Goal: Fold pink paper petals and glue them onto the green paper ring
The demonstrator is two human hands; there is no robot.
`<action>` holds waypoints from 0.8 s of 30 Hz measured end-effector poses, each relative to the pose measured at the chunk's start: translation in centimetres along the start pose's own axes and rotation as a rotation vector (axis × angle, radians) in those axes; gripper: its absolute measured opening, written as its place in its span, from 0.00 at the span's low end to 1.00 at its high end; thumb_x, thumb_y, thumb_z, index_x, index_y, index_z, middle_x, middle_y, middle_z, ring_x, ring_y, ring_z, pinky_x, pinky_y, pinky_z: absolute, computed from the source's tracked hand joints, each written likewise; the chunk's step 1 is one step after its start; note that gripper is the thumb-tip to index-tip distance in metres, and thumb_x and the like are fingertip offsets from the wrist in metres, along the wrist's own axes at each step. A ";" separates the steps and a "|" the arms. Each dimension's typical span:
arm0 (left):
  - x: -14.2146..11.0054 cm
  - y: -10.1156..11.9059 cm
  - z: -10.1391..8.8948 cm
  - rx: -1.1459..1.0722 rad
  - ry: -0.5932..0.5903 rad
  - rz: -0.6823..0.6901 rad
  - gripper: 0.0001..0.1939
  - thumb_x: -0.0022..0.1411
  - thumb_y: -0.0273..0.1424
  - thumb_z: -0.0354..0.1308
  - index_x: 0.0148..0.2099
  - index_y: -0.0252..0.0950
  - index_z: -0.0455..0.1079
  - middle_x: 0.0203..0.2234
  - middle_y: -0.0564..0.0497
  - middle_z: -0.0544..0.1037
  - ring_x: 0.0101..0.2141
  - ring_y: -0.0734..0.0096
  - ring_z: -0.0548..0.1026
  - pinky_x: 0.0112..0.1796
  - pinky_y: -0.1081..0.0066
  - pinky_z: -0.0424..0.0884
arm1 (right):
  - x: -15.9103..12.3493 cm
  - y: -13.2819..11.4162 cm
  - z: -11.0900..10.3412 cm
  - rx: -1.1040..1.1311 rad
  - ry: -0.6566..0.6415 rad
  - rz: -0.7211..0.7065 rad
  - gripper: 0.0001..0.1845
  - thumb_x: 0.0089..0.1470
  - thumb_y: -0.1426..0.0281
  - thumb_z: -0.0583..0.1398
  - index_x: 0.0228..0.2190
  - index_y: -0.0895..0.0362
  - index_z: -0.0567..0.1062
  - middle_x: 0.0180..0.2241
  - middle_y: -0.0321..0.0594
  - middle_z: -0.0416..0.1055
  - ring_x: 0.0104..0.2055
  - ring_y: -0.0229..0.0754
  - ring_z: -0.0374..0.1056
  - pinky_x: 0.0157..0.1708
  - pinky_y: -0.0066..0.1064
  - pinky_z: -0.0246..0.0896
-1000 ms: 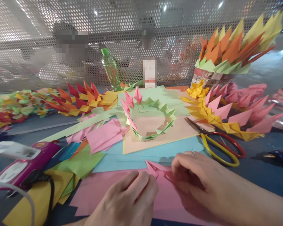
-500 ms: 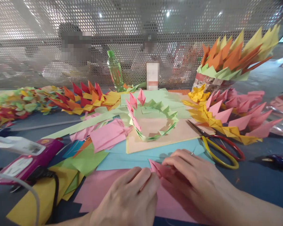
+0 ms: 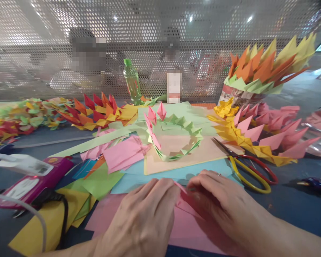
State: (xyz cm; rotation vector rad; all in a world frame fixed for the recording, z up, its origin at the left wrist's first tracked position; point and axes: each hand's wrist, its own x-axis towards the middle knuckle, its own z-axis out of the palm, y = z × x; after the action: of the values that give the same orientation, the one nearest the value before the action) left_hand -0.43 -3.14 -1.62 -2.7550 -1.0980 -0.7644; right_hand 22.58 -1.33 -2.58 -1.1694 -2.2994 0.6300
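Between my hands is a small piece of folded pink paper, partly covered by fingers. My left hand is closed on its left side, knuckles up. My right hand, with a ring on one finger, curls round its right side with the fingertips pressed on it. Larger pink sheets lie flat under both hands. Just beyond sits a ring of folded green paper, standing on peach paper. Several pink folded points are fixed along the ring's left side.
Scissors lie right of the peach paper. Yellow and pink folded strips spread behind them, near a tall orange-and-yellow paper piece. A purple power strip with cables lies left. A green bottle stands by the perforated metal screen.
My left hand has moved forward and now covers more of the folded pink paper. My right hand has come in closer from the right. The view has shifted slightly.
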 end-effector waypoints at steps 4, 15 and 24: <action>0.0 -0.2 1.0 -0.074 -0.015 -0.168 0.11 0.70 0.24 0.49 0.53 0.35 0.65 0.40 0.46 0.76 0.39 0.56 0.76 0.36 0.56 0.76 | -0.2 0.3 0.0 -0.081 -0.049 -0.019 0.14 0.67 0.74 0.51 0.50 0.49 0.69 0.42 0.40 0.70 0.42 0.47 0.69 0.40 0.40 0.64; 0.1 -0.2 0.9 -0.316 -0.075 -0.143 0.17 0.72 0.23 0.47 0.60 0.40 0.59 0.50 0.49 0.75 0.50 0.67 0.75 0.50 0.67 0.73 | 0.3 0.0 -0.2 0.082 -0.036 0.121 0.09 0.58 0.76 0.60 0.39 0.51 0.71 0.37 0.34 0.73 0.41 0.43 0.69 0.41 0.35 0.63; 0.1 0.0 0.2 -0.269 -0.019 -0.091 0.19 0.68 0.21 0.51 0.60 0.34 0.64 0.56 0.44 0.72 0.54 0.64 0.73 0.54 0.67 0.73 | 0.0 0.0 -0.8 0.492 -0.030 0.274 0.13 0.67 0.67 0.55 0.52 0.47 0.62 0.30 0.27 0.72 0.30 0.37 0.69 0.31 0.28 0.62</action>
State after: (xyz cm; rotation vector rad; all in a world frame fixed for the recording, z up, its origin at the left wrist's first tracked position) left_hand -0.27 -2.97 -1.74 -2.9516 -1.2137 -0.9644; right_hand 23.06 -1.16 -2.00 -1.2329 -1.8579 1.2374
